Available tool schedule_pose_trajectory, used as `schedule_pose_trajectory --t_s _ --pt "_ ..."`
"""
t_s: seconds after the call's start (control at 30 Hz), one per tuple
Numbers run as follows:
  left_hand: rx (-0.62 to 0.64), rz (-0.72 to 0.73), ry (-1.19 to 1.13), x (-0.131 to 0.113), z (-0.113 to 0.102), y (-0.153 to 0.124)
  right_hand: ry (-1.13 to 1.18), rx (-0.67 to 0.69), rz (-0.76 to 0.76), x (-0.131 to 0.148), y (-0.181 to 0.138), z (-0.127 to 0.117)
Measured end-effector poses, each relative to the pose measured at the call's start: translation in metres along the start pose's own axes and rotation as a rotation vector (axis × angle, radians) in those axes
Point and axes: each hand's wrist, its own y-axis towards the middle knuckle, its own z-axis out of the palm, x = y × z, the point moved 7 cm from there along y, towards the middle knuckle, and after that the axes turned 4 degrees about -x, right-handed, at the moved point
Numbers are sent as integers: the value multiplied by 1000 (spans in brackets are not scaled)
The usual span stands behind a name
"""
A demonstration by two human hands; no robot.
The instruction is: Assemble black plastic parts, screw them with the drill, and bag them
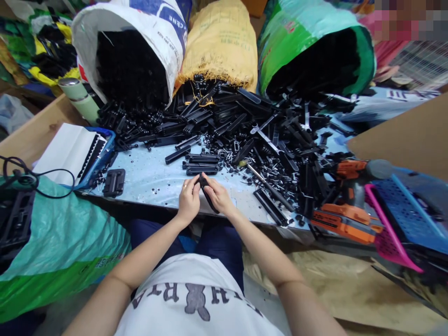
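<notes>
Close to the front edge of the table, my left hand [189, 199] and my right hand [217, 193] meet around a long black plastic part [210, 199]. The fingers of both hands are closed on its upper end, while its lower end slants down to the right below my right palm. My fingers hide much of the part. Just beyond them lies a stack of similar black parts [201, 164]. To the right, a screwdriver [264, 179] with a yellowish end lies among loose screws and black pieces.
Three sacks spill black parts: a white one [82, 42], a yellow one [220, 42] and a green one [280, 46]. An orange cordless drill [346, 221] stands at right beside a pink basket [392, 242]. A blue tray [111, 140] and a green bottle [80, 100] are at left.
</notes>
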Motion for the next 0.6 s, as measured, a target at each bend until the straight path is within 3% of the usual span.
schedule_pose_trajectory --t_s 0.1,0.2,0.27,0.33,0.5,0.6 --pt "62 -32 230 12 4 -8 -465 -30 -29 -35 57 -33" --pt "374 257 429 6 24 -11 -846 -16 -82 -66 118 -62" --pt "578 453 493 4 37 -11 -991 94 -195 -78 147 -62" --pt "700 556 546 5 44 -9 -1082 174 -243 -87 166 -58" --pt "717 573 666 5 48 -4 -1077 208 -218 -98 184 -58" --pt "684 510 702 4 45 -6 -927 82 -212 -90 183 -83"
